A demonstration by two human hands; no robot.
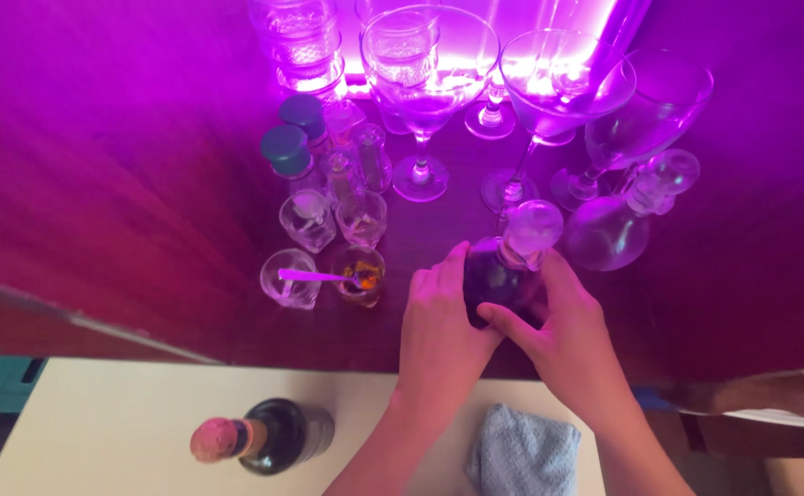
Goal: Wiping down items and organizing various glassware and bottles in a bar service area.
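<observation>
- Hands meet on a dark round decanter [494, 280] with a clear ball stopper [532, 227], standing on the dark wooden shelf [145, 184] under pink-purple light.
- Left hand [439, 321] wraps the decanter's left side, fingers closed against the glass.
- Right hand [563, 335] clasps its right side, thumb across the front, fingers curled shut round the body.
- Just right of the decanter stands a clear decanter [609, 230] with its own stopper.
- Behind the decanter rise stemmed glasses [425, 101], well lit.
- Left of the decanter sit small glasses, one holding a spoon [315, 276], and teal-capped bottles [287, 152].
- Nearer the person than the decanter, on the pale counter [99, 413], lie a corked dark bottle [269, 436] and a folded blue cloth [523, 452].
</observation>
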